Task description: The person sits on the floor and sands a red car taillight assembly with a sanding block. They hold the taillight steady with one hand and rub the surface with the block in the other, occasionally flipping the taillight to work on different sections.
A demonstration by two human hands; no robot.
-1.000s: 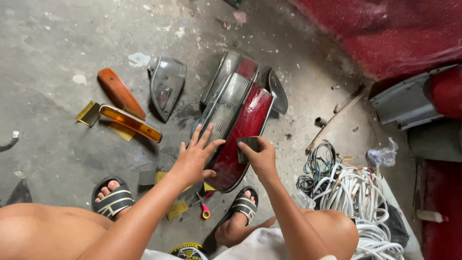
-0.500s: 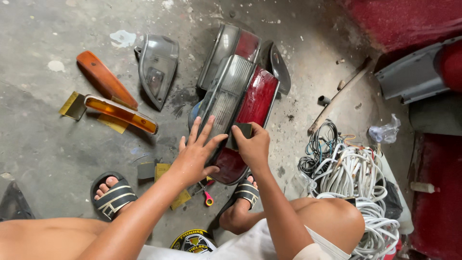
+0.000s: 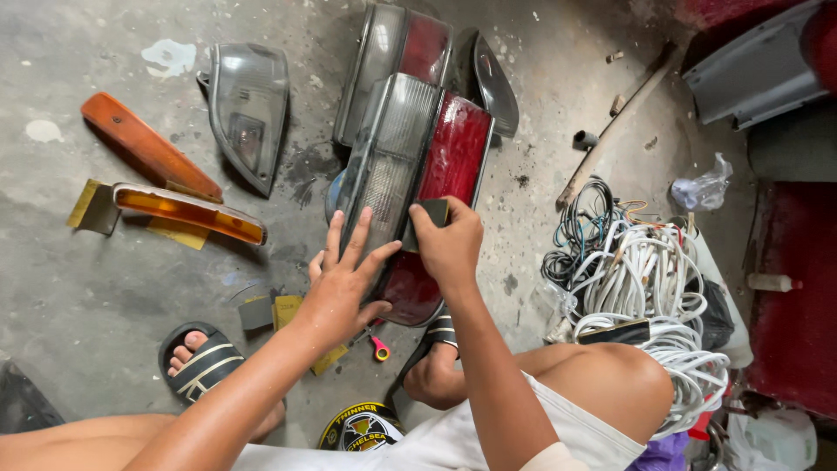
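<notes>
Head view of a person crouched over a car tail lamp (image 3: 410, 183) that lies on the concrete floor (image 3: 105, 296). The lamp sits directly under both sets of fingers, its near rounded end between the two sandalled feet and its far squared end beyond the fingertips. Its long axis runs from the person outward, leaning slightly to the right, with the clear-grey lens half on the left and the red half on the right; the lens face points up at the camera.

The left hand (image 3: 344, 283) lies flat with its fingers spread and released, pressing on the grey half, gripping nothing. The right hand (image 3: 449, 244) has its fingers pinched around a small dark sanding block (image 3: 429, 214), held against the seam where grey meets red.

A second tail lamp (image 3: 397, 52) lies beyond the fingertips, partly under the first. To the left of the left fingers lie a smoked corner lens (image 3: 248, 109), an orange lens strip (image 3: 148, 144) and an amber marker lamp (image 3: 187, 214); a coil of white cable (image 3: 649, 288) lies to the right of the right fingers.

Risks, as judged: the lamp rests on another lamp and not squarely on the floor, so uneven pressure could rock or slide it. Were the block to tilt, its edge could score the lens. Grit from the dusty floor caught under the block could scratch deeply.
</notes>
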